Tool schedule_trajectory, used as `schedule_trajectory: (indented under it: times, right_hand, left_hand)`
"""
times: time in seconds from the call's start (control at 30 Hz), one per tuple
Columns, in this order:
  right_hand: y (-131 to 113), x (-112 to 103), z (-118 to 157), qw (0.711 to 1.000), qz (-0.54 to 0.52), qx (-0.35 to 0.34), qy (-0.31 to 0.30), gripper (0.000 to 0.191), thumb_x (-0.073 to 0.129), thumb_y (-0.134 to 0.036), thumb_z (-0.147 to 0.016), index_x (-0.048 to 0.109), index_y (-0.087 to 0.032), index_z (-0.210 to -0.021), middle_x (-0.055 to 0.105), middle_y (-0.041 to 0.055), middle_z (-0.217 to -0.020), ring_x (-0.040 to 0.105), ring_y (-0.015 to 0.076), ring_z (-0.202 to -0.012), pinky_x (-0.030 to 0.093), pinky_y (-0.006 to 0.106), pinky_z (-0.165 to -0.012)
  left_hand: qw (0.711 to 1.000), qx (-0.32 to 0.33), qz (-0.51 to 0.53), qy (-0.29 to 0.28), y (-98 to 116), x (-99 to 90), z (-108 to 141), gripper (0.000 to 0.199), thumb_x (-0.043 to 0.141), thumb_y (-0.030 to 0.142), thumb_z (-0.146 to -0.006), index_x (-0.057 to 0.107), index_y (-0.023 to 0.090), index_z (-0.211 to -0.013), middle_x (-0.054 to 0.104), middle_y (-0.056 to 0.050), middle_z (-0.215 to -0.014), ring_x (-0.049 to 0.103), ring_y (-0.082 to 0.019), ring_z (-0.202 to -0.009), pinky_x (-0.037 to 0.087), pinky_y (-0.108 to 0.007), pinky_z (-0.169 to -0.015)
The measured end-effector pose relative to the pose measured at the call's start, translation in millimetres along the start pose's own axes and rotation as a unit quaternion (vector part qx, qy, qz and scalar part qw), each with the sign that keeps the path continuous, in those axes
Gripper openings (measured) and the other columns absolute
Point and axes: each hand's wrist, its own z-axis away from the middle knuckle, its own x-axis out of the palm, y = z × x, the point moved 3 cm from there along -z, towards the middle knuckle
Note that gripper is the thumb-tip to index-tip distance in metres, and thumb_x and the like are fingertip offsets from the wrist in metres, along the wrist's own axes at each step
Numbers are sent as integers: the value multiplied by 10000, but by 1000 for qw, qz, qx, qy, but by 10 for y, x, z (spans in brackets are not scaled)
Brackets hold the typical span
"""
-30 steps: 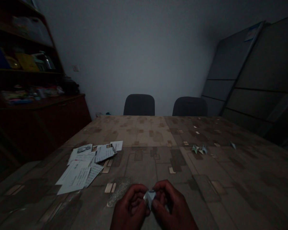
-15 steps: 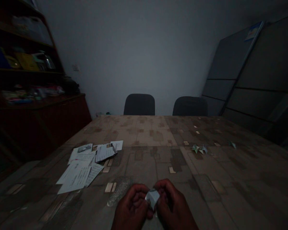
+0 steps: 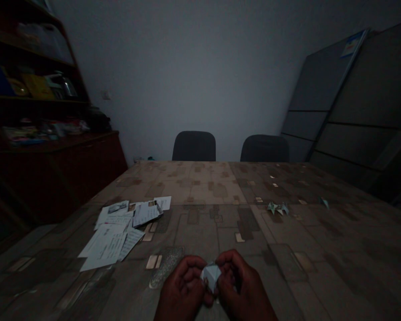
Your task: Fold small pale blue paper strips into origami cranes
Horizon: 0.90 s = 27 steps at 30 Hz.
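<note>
Near side of the tabletop (image 3: 200, 232): small folded paper (image 3: 211, 276), double pinch
You've got your left hand (image 3: 184, 285) and right hand (image 3: 243, 285) both gripping it, one per side, with loose sheets (image 3: 107, 243) overlapping over on your left.

Small folded paper (image 3: 211, 276): pale, creased, faceted, narrowing toward near end; held between left grip (image 3: 183, 287) and right grip (image 3: 243, 285).

Across the counter (image 3: 200, 236) I see two dark chairs (image 3: 194, 146) before a wall (image 3: 173, 67). A laden cabinet (image 3: 90, 156) stands to my left, tall grey panels (image 3: 316, 84) to my right.
</note>
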Motion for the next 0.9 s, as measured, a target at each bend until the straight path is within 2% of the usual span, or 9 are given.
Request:
schedule_trajectory:
  times: [0.2,0.37,0.6,0.73,0.9]
  right_hand:
    - [13,-13,-1,999,47,-8,-9,108,503,-152,-779,555,-159,-874,642,17,-676,626,166,-602,437,237,-562]
    - [-6,-15,13,997,73,-30,0,111,506,-147,-782,540,-171,-885,616,0,-692,620,153,-588,445,219,-544]
    - [-56,-47,13,987,140,-76,3,91,502,-116,-784,574,-172,-778,600,-22,-607,578,132,-547,413,198,-531]
    - [-64,-47,20,986,133,-104,0,88,490,-143,-810,569,-167,-780,603,-6,-645,595,145,-592,442,208,-567]
    - [-26,-10,37,985,132,-112,-1,129,492,-80,-755,555,-178,-810,571,-29,-658,599,137,-598,445,199,-573]
  left_hand:
    - [1000,1,-21,20,-3,0,-10,177,722,186,-659,620,168,-803,703,-3,-593,608,-116,-444,442,-198,-470]
    - [998,1,-42,42,-49,-20,-15,161,680,161,-638,621,174,-787,678,21,-572,605,-122,-416,456,-209,-445]
    - [999,1,-15,29,-42,-13,-16,180,740,190,-641,636,150,-783,698,3,-589,618,-117,-426,469,-202,-454]
    - [999,-23,-9,26,-45,-22,-49,179,733,193,-637,621,150,-769,698,1,-554,608,-116,-395,454,-193,-430]
    - [1000,-6,-19,23,-25,-25,-23,146,706,217,-666,624,160,-772,679,22,-556,609,-110,-405,458,-194,-451]
